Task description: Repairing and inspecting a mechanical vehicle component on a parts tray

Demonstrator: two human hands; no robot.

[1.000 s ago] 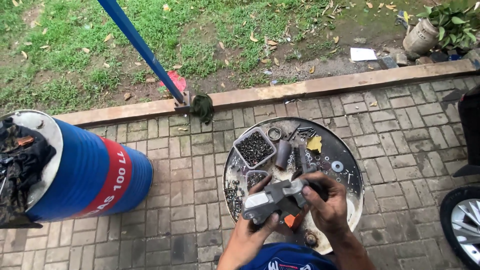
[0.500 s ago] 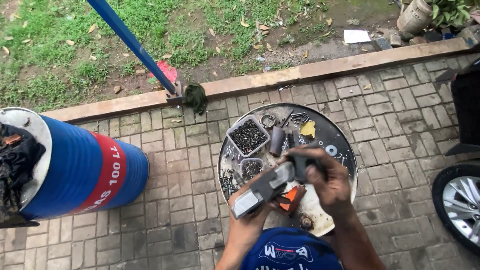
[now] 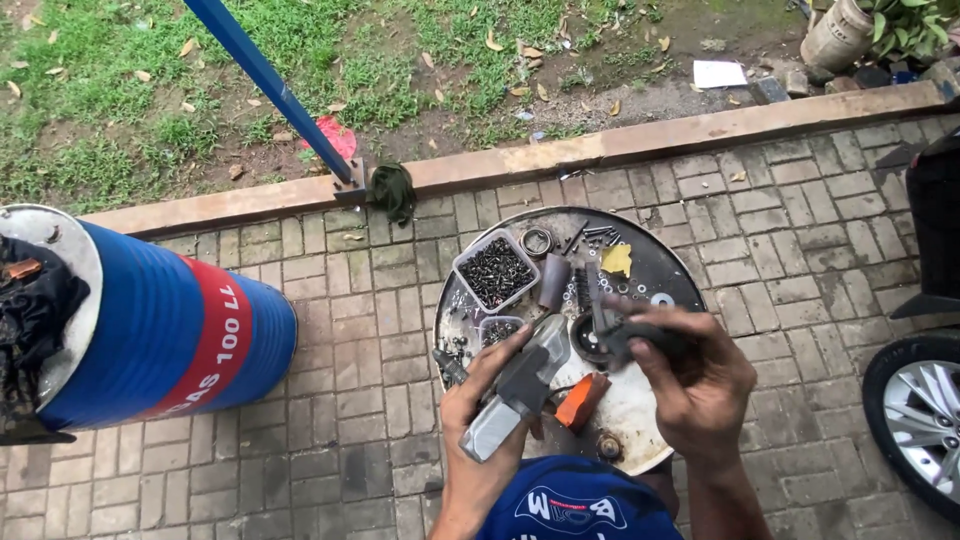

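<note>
Over the round metal tray (image 3: 672,268), the left hand (image 3: 485,420) gripped a grey metal part (image 3: 520,385) (angled), while the right hand (image 3: 700,385) clutched a dark piece (image 3: 630,335)

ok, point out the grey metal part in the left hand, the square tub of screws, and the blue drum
grey metal part (image 3: 520,392), head view, mid body
tub of screws (image 3: 495,270), head view, screws inside
blue drum (image 3: 160,335), head view, side wall

Car wheel (image 3: 915,420) cut off, right edge
</note>
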